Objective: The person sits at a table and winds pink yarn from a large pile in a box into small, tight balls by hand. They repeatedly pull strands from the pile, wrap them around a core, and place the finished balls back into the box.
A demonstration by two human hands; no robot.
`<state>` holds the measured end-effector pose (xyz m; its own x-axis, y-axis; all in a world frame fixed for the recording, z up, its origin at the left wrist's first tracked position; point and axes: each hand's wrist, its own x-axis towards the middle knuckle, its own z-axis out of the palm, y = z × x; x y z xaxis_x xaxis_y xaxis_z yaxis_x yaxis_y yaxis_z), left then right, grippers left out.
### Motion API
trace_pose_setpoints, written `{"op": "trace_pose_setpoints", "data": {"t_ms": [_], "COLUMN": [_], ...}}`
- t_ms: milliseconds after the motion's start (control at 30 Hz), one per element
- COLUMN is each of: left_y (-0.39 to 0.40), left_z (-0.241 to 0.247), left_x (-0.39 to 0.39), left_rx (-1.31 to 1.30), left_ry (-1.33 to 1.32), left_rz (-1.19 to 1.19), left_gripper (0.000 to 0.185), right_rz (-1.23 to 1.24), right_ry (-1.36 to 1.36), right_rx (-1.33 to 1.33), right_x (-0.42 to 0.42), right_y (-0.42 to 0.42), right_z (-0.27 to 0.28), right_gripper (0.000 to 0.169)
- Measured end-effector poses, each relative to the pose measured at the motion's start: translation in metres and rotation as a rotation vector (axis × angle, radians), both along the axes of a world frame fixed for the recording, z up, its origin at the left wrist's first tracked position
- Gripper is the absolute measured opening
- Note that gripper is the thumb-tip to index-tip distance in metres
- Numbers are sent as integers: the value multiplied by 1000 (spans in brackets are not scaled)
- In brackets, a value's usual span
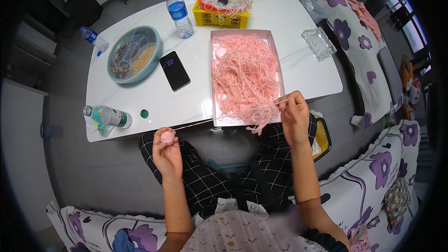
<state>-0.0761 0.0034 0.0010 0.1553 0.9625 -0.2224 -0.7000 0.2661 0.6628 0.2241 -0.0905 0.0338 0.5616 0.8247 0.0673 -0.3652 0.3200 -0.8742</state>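
Note:
A small ball of pink yarn (167, 137) rests in the fingers of my left hand (168, 155), above my left knee. From it a strand of yarn (194, 124) runs right to the shallow cardboard box (218, 121) at the table's front edge. Loose, tangled pink yarn (241, 73) fills that box, and some hangs over its front rim. My right hand (294, 117) pinches a strand between thumb and fingers at the box's right front corner. Inside the box, at its left side, a round pink ball (221, 53) shows among the loops.
On the white table (196, 87) stand a smartphone (175, 71), a lidded divided snack tray (134, 54), a water bottle (180, 14), and an uncapped bottle (108, 116). Behind the box, a red basket (203, 0) of white yarn sits on a yellow crate (220, 20). A glass ashtray (318, 43) lies right.

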Motion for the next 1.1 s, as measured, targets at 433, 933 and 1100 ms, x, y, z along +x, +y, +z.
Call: {"op": "trace_pose_setpoints", "data": {"t_ms": [433, 933, 1100], "left_y": [26, 26, 12], "left_z": [-23, -25, -7], "left_x": [-48, -54, -17], "left_rx": [52, 30, 19], "left_ry": [-65, -4, 112], "left_rz": [270, 240, 131], "left_gripper": [34, 31, 30], "right_rz": [-225, -399, -142], "right_ry": [-318, -662, -1029], "right_rx": [-135, -479, -463], "right_x": [41, 50, 7], "right_y": [-2, 4, 8], "right_z": [-12, -37, -23], "right_gripper": [26, 24, 16]}}
